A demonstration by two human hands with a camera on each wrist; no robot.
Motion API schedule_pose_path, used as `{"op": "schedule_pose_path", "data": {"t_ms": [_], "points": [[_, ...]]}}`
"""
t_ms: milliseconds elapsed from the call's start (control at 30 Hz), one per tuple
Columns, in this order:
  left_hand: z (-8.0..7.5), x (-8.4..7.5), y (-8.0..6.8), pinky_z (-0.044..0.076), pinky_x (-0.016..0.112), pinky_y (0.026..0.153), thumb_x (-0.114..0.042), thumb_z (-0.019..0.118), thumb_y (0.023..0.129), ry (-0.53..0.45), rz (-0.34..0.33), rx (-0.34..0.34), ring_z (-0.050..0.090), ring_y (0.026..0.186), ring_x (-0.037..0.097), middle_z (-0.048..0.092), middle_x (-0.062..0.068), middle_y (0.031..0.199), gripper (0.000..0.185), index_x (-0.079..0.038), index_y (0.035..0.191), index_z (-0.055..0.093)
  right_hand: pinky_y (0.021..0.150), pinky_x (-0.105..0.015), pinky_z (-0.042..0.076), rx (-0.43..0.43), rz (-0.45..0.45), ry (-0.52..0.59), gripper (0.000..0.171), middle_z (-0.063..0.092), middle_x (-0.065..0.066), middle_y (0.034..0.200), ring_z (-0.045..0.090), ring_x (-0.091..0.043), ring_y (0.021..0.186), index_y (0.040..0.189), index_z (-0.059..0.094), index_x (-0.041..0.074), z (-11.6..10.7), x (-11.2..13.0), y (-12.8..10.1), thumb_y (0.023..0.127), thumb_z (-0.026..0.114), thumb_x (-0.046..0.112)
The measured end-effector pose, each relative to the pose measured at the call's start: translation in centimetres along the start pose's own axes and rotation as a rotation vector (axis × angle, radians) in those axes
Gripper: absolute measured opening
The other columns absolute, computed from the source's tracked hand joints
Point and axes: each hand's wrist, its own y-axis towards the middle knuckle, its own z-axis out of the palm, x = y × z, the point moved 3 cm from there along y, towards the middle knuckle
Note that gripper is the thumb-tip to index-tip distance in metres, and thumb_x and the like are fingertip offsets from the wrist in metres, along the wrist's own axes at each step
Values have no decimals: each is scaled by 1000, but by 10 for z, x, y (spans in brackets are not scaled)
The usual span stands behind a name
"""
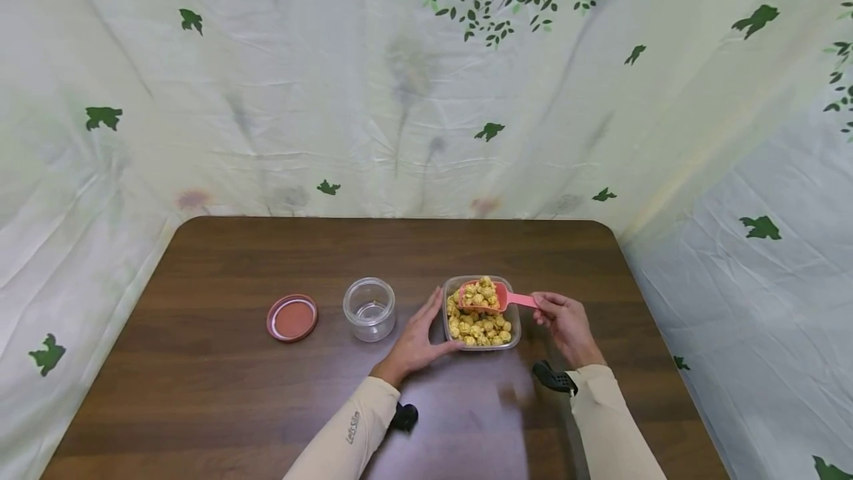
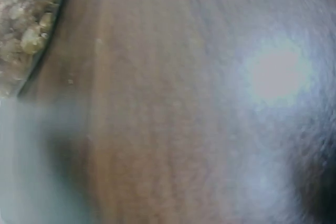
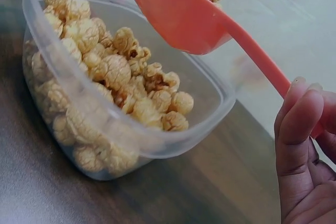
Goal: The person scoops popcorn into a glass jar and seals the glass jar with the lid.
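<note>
A clear plastic tub (image 1: 514, 338) full of caramel popcorn (image 1: 478, 326) stands on the brown table (image 1: 220, 384), right of centre. My left hand (image 1: 429, 323) rests against the tub's left side with its fingers straight and its thumb along the front. My right hand (image 1: 543, 305) pinches the handle of a pink scoop (image 1: 501, 296), which hovers over the tub heaped with popcorn. In the right wrist view the scoop (image 3: 178, 14) hangs above the tub (image 3: 212, 121), and my fingers (image 3: 296, 124) grip its handle end. The blurred left wrist view catches only a corner of the tub (image 2: 26, 24).
An empty clear jar (image 1: 369, 308) stands just left of my left hand, and its red lid (image 1: 292, 318) lies flat further left. A leaf-patterned cloth (image 1: 426, 95) hangs behind and beside the table. The table's far edge and rounded corners are in view.
</note>
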Motion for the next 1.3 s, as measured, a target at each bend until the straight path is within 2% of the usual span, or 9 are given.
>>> {"op": "schedule_pose_path", "data": {"t_ms": [133, 367, 633, 833, 967, 1067, 1167, 1300], "points": [[-6, -7, 0, 25, 49, 113, -36, 78, 79, -10, 15, -11, 24, 142, 37, 17, 18, 158, 101, -1, 152, 19, 56, -19, 52, -2, -8, 22, 21, 66, -3, 73, 58, -10, 56, 82, 74, 8, 3, 7, -3, 95, 58, 3], [-20, -20, 4, 23, 48, 114, -36, 78, 79, -6, 18, -33, 22, 143, 33, 16, 13, 160, 101, -4, 154, 18, 56, -18, 52, 14, -16, 35, 22, 67, -3, 73, 59, -9, 56, 84, 74, 7, 10, 20, -8, 96, 56, 3], [-50, -37, 7, 24, 49, 114, -29, 80, 79, 19, 72, -94, 24, 142, 33, 17, 15, 159, 101, -5, 154, 17, 54, -18, 52, 32, -63, 22, 23, 67, -2, 70, 59, -9, 54, 81, 74, 9, 22, 32, -11, 95, 57, 3], [-73, -48, 3, 24, 49, 114, -28, 81, 78, 22, 91, -131, 24, 143, 30, 16, 8, 160, 101, -9, 154, 17, 55, -18, 52, 41, -73, 11, 24, 67, -2, 72, 59, -9, 54, 81, 74, 10, 31, 36, -13, 95, 57, 2], [-88, -60, 0, 25, 50, 113, -30, 81, 78, 28, 148, -151, 25, 143, 30, 19, 11, 159, 102, -8, 154, 17, 56, -18, 52, 60, -77, 1, 27, 68, -2, 74, 59, -9, 55, 80, 74, 12, 41, 39, -12, 96, 55, 2], [-100, -68, 0, 26, 50, 113, -27, 81, 77, 32, 191, -167, 26, 142, 31, 21, 15, 158, 102, -7, 154, 18, 55, -18, 52, 77, -83, 5, 25, 69, -2, 74, 60, -9, 55, 82, 74, 9, 50, 41, -12, 96, 55, 1], [-112, -68, -3, 27, 50, 112, -27, 81, 78, 42, 176, -182, 26, 143, 30, 22, 14, 158, 101, -8, 154, 18, 55, -18, 52, 92, -86, 2, 22, 69, -2, 73, 60, -9, 55, 85, 73, 6, 58, 41, -11, 96, 54, 1], [-129, -62, -9, 27, 51, 112, -29, 80, 79, 64, 118, -199, 25, 143, 29, 21, 11, 159, 100, -12, 155, 17, 55, -19, 52, 108, -90, -9, 23, 68, -3, 72, 60, -9, 55, 85, 72, 7, 69, 43, -12, 97, 53, 1]]}}
